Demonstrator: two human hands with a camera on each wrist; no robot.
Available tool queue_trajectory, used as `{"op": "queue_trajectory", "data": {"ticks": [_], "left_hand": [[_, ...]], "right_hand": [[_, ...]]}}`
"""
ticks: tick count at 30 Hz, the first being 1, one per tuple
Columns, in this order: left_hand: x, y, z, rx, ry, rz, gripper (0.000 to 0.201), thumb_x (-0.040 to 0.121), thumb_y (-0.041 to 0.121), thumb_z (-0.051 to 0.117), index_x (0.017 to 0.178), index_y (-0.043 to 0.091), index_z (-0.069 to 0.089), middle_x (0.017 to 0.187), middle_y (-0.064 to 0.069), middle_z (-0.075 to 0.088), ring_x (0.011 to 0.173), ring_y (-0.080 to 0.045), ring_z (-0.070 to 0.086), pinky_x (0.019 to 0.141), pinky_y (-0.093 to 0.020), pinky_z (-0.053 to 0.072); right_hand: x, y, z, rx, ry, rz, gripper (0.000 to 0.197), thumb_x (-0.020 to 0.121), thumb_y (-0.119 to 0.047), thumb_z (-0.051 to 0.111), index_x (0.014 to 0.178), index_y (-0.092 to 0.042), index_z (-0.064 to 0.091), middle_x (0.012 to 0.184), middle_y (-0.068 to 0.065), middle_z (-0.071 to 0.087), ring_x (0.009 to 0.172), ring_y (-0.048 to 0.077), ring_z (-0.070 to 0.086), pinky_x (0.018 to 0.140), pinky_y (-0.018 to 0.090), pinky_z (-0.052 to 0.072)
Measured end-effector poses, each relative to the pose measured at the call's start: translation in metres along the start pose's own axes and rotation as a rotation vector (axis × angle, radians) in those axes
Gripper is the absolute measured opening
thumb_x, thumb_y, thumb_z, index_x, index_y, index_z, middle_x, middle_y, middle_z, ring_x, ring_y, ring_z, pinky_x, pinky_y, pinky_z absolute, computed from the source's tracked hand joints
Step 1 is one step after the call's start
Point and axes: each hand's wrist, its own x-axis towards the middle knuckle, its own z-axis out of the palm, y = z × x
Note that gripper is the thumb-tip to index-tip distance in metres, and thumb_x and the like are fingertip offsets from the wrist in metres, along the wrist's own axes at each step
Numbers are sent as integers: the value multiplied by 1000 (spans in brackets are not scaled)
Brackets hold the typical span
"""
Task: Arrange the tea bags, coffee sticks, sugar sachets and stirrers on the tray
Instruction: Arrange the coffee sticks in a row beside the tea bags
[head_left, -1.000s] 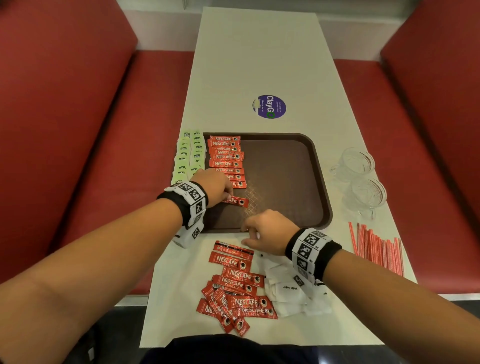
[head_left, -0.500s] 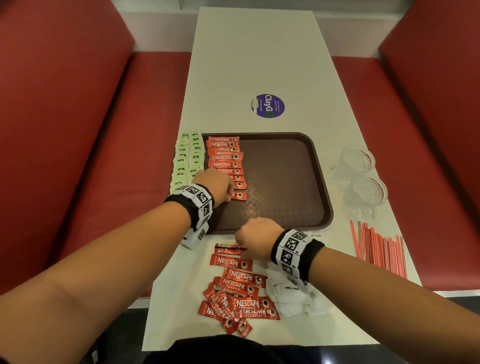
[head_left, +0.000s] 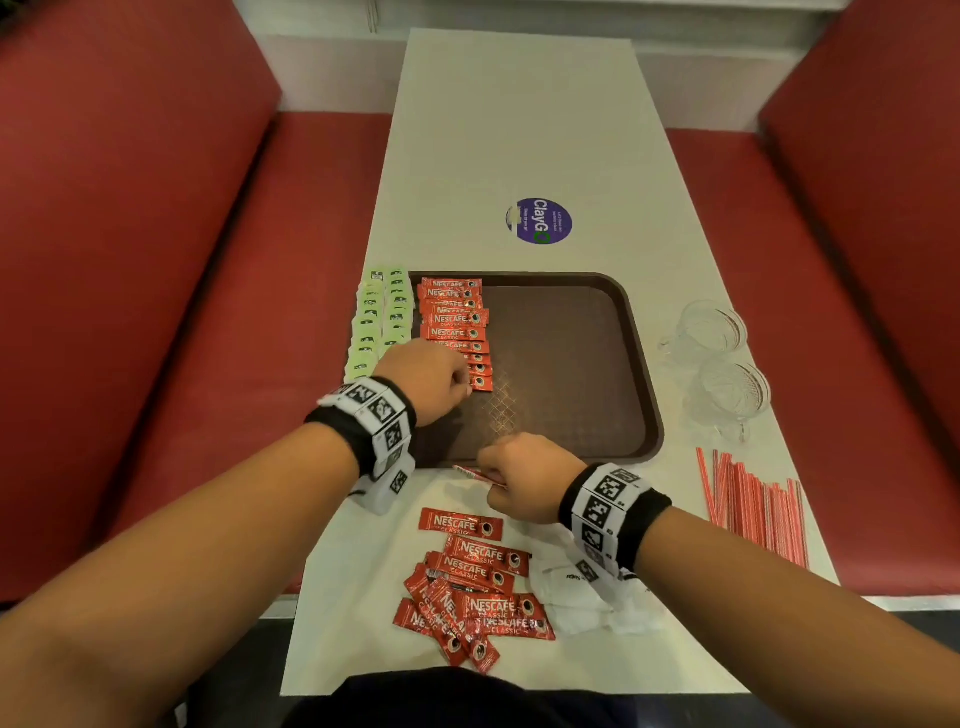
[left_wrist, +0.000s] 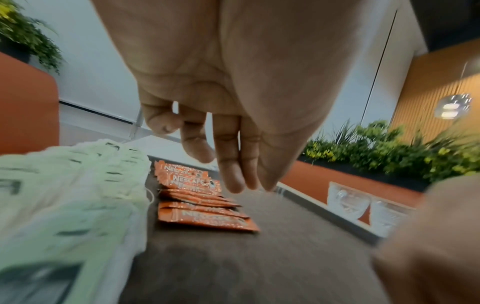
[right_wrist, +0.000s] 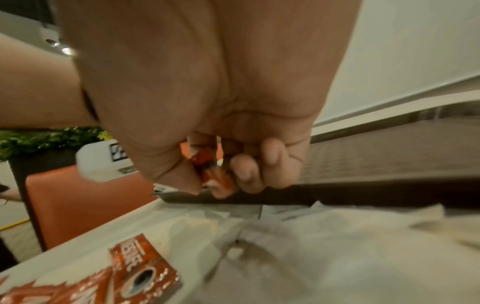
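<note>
A brown tray (head_left: 571, 364) lies mid-table. Red coffee sticks (head_left: 454, 322) form a row down its left side, and green tea bags (head_left: 382, 317) run in two columns just left of them. My left hand (head_left: 431, 374) hovers over the row's near end. In the left wrist view its fingers (left_wrist: 233, 181) hang relaxed and hold nothing above the coffee-stick row (left_wrist: 202, 211). By the tray's near rim my right hand (head_left: 524, 478) pinches one coffee stick (head_left: 475, 474), which shows red between thumb and fingers (right_wrist: 210, 164). Loose coffee sticks (head_left: 467, 582) and white sugar sachets (head_left: 587, 592) lie near me.
Red-and-white stirrers (head_left: 753, 509) lie at the table's right edge. Two glass cups (head_left: 711, 332) stand right of the tray. A purple sticker (head_left: 540, 221) sits on the table beyond the tray. Red bench seats flank both sides.
My left hand slid its coffee stick up to the near end of the row and let go. My right hand pinched a stick from the loose pile and raised it off the table.
</note>
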Motion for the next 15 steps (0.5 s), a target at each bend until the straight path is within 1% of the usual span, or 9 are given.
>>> {"op": "queue_trajectory", "data": {"ticks": [1,3,5,7,9,10,12,13,15], "left_hand": [[-11,1,0,-16,-2,2,12,92,40,59,89,32,68,81,13,64,79,-10,59,74,-31,51],[-33,2,3,-29,-37,12,10,92,39,60,90,33,67,81,14,63,77,-9,58,71,-29,50],[-52,1,10,-33,-97,29,9,91,38,61,93,33,68,85,15,64,80,-9,59,73,-29,51],[-67,1,19,-18,-148,57,11,91,38,62,98,33,69,91,14,67,83,-9,61,76,-30,52],[-78,2,30,3,-199,79,17,89,40,63,104,33,69,98,13,69,89,-9,62,79,-30,53],[-82,2,36,6,-229,83,20,88,41,66,106,32,68,102,13,68,92,-10,62,81,-30,52],[-89,3,47,11,-283,97,26,86,41,69,109,30,67,109,11,65,99,-12,61,84,-32,51],[-92,4,52,16,-295,105,28,86,40,70,111,29,66,111,10,64,101,-13,60,85,-32,50],[-95,5,58,11,-289,109,30,86,37,71,113,27,66,112,8,61,102,-14,59,83,-30,49]], "right_hand": [[-3,1,0,19,17,-1,34,86,-19,56,65,-28,30,82,0,51,74,21,47,66,32,39],[-7,3,0,58,41,22,34,85,-14,54,65,-27,30,81,0,51,73,21,46,66,33,39],[-10,7,1,106,75,64,33,84,-10,51,64,-26,31,75,-1,50,72,23,48,66,36,44],[-14,8,3,146,110,112,33,85,-7,49,63,-25,32,70,-2,47,72,24,49,67,38,46],[-17,9,5,189,128,158,33,87,-2,46,65,-25,34,71,-3,48,71,22,50,68,40,49],[-19,9,6,220,133,184,34,86,1,45,68,-26,35,72,-2,50,70,21,50,66,39,50],[-22,9,9,288,146,230,35,84,7,42,76,-27,38,76,1,55,66,19,51,60,35,47],[-24,8,9,320,154,239,33,84,7,41,83,-26,40,79,3,58,68,20,54,60,35,47],[-28,6,11,368,173,234,29,86,3,43,97,-24,43,85,4,61,75,22,58,68,39,51]]}}
